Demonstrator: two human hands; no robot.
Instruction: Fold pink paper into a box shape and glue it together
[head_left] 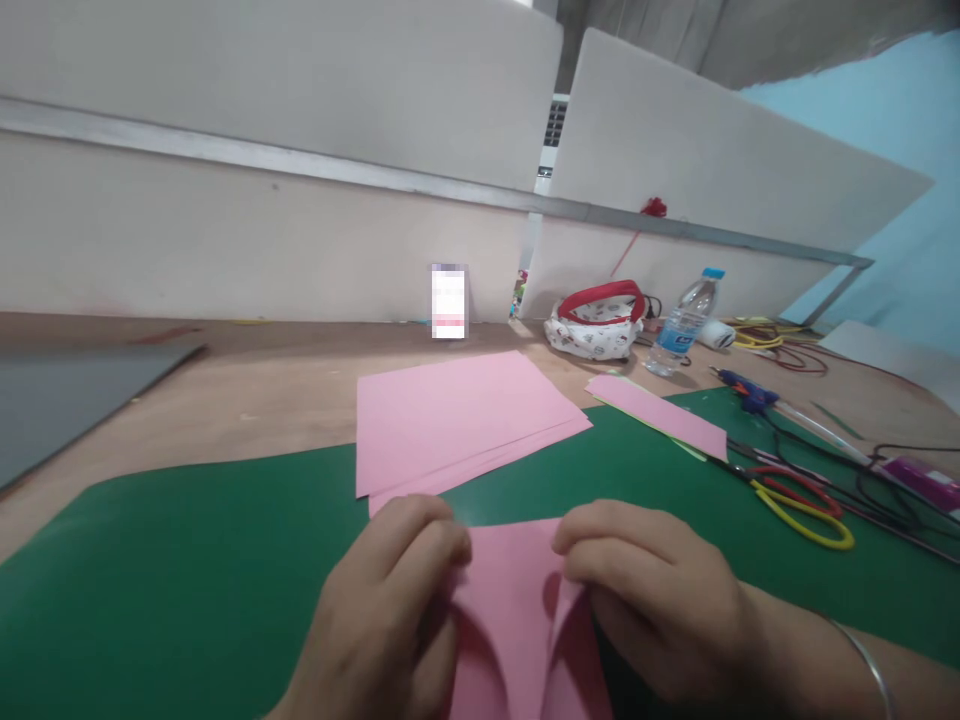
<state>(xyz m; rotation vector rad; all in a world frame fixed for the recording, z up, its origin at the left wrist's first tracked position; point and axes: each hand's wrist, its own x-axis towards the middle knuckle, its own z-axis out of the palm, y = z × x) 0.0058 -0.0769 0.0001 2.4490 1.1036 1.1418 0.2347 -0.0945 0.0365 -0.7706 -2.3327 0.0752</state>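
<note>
A sheet of pink paper (514,570) is low in the middle of the head view, over the green mat (225,560). Its left side is pinched by my left hand (390,600), fingers curled at the upper corner. On the opposite side my right hand (660,590) grips the paper's upper right, with a bracelet on that wrist. Between the hands the paper curls up into folds; its lower part runs out of the frame. Just beyond lies a fanned stack of pink sheets (457,415).
To the right lie pink strips (660,415), scissors (802,505) with red and yellow handles, and a blue glue gun (750,395) with cables. Farther back stand a white-and-red pouch (596,335), a water bottle (681,325) and a blurred-out phone-like object (448,302). A grey board (75,400) is at left.
</note>
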